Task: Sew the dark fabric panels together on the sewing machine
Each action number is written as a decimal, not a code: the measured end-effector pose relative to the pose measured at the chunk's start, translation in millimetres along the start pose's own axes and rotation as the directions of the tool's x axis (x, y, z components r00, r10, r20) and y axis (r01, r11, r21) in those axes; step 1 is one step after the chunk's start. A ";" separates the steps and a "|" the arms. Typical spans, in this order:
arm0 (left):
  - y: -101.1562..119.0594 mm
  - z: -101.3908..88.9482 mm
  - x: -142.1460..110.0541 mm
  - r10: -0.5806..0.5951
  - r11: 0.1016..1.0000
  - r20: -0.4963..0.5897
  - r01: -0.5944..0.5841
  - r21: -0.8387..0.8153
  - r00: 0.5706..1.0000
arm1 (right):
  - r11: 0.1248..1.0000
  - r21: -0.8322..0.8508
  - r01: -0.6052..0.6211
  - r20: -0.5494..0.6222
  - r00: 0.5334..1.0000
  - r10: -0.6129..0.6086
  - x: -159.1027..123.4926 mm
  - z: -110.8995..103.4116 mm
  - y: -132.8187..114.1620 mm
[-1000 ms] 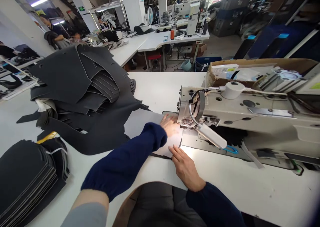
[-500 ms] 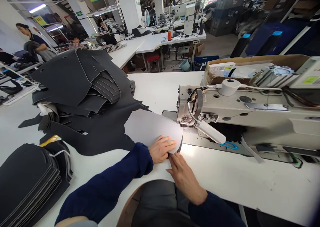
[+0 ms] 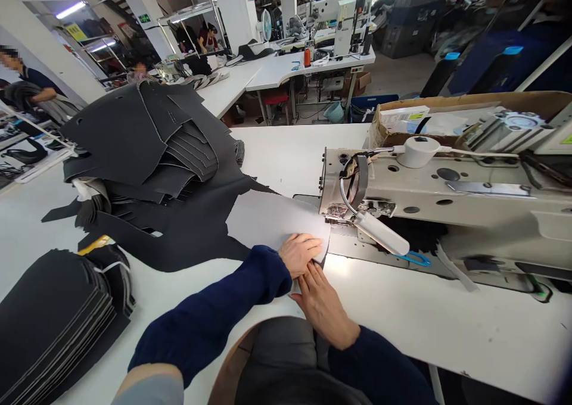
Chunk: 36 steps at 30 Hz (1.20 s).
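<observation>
The light grey panel (image 3: pixel 268 220) lies on the white table (image 3: pixel 429 315) in front of the person, its left end overlapping the black sheet material (image 3: pixel 187 232) and its far right corner running up to the head of the sewing machine (image 3: pixel 447 184), where the needle and foot are too small and crowded to make out. The left hand (image 3: pixel 300 254) rests on the panel's near right part with its fingers extended and laid flat, covering some of the surface. The right hand (image 3: pixel 328 307) sits just nearer the body, fingers stretched toward the panel's near edge and tips meeting the left hand; whether they pinch that edge cannot be told, since the hands hide it. A thin dark layer peeks out beneath the panel beside the fingertips, the rest of it covered. A white lamp (image 3: pixel 382 233) blocks part of the machine bed. The stack of black pieces (image 3: pixel 49 310) at lower left is cut off by the frame, as is a co-worker (image 3: pixel 40 89) at the left edge, whose hands are hard to discern.
</observation>
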<state>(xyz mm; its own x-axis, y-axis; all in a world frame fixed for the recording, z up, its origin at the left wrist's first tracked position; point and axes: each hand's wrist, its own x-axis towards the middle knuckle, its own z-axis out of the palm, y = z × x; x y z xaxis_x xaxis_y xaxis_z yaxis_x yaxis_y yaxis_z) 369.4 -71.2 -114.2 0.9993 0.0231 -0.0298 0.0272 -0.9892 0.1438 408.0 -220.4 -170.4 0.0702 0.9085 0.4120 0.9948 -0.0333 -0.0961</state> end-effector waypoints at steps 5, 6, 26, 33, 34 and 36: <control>2.2 -6.1 12.9 -0.040 0.999 -0.001 0.040 0.030 0.999 | 0.999 0.028 -0.021 0.032 0.999 0.020 9.9 2.4 2.9; 1.5 -7.3 15.5 -0.057 0.998 0.011 0.056 0.038 0.998 | 0.999 0.028 -0.021 0.022 1.000 0.020 11.1 2.5 4.0; -19.7 -8.0 45.3 0.035 0.992 0.065 -0.042 0.116 0.997 | 0.998 -0.056 -0.031 0.055 0.998 0.034 40.5 7.5 30.0; -22.3 -9.5 60.2 -0.024 0.995 0.061 0.018 0.094 0.998 | 0.994 -0.099 -0.038 0.023 0.999 0.040 52.2 17.2 43.8; -23.3 -9.2 62.2 -0.029 0.996 0.058 0.024 0.086 0.998 | 0.994 -0.099 -0.042 0.028 0.999 0.045 53.8 17.8 45.6; -25.8 -8.9 65.7 -0.037 0.997 0.036 0.034 0.072 0.999 | 0.994 -0.098 -0.037 0.045 0.998 0.042 56.8 18.6 49.4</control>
<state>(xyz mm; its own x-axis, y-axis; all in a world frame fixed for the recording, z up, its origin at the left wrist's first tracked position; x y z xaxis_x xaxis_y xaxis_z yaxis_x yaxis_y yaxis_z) 434.6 -42.9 -111.1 0.9960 0.0542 -0.0709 0.0593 -0.9957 0.0714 459.8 -162.8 -168.6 0.1084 0.9240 0.3666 0.9939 -0.1078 -0.0222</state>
